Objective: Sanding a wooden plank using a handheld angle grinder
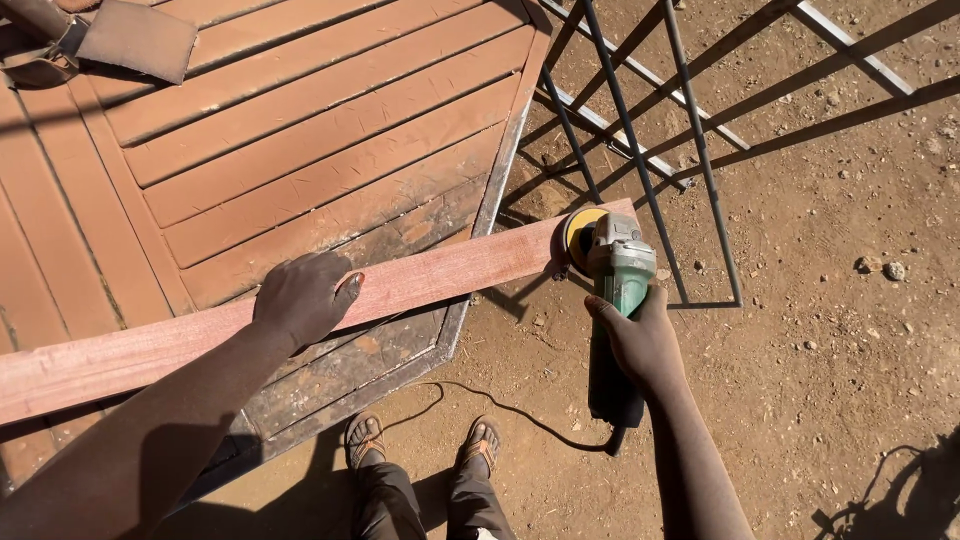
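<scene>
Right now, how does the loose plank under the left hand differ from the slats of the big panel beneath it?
The plank is pale pink bare wood; the slats are darker reddish brown and dusty. The plank lies loose, overhanging the panel's edge toward the grinder; the slats sit fixed in a metal frame. The left hand presses only the plank. Both are long, flat and run roughly the same diagonal.

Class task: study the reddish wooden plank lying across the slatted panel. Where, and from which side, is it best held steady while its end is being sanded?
Probably on the broad top face of the plank, pressing down from above, as the left hand does. It lies flat on the slatted panel, so its wide face takes a palm well. Keep clear of the overhanging end, where the right hand holds the green grinder.
</scene>
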